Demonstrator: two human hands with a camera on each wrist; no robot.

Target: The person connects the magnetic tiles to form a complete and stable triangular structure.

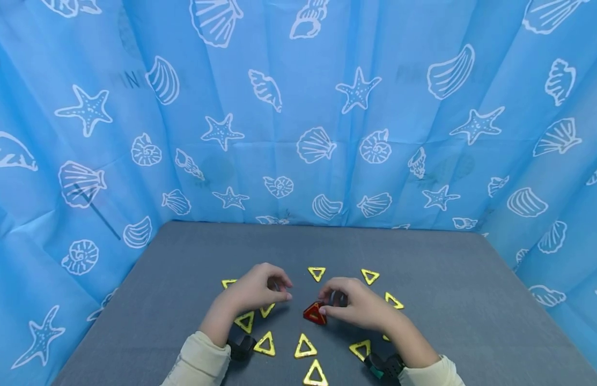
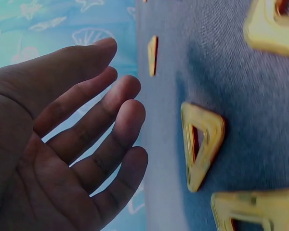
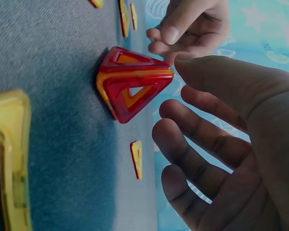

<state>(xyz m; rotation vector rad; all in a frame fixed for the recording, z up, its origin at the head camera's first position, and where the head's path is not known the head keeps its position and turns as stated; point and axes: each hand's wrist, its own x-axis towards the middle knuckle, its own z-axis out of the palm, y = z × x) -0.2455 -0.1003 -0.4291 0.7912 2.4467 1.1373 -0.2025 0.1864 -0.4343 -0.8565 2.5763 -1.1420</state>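
A small pyramid of triangular magnetic tiles (image 1: 315,313), mostly red with some orange-yellow, stands on the grey table. Right beside its peak is my right hand (image 1: 358,304), fingers loosely bent. In the right wrist view the thumb tip lies very close to the peak of the pyramid (image 3: 135,84); I cannot tell whether they touch. My left hand (image 1: 257,289) hovers left of the pyramid, fingers relaxed and apart, holding nothing. Below it are yellow triangle tiles, among them one tile (image 2: 214,125) plain in the left wrist view.
Several yellow triangle tiles lie scattered around the hands, such as a far tile (image 1: 370,276), a near tile (image 1: 305,347) and one by the right wrist (image 1: 360,350). A blue seashell curtain (image 1: 288,123) hangs behind and along the sides of the grey table (image 1: 448,300).
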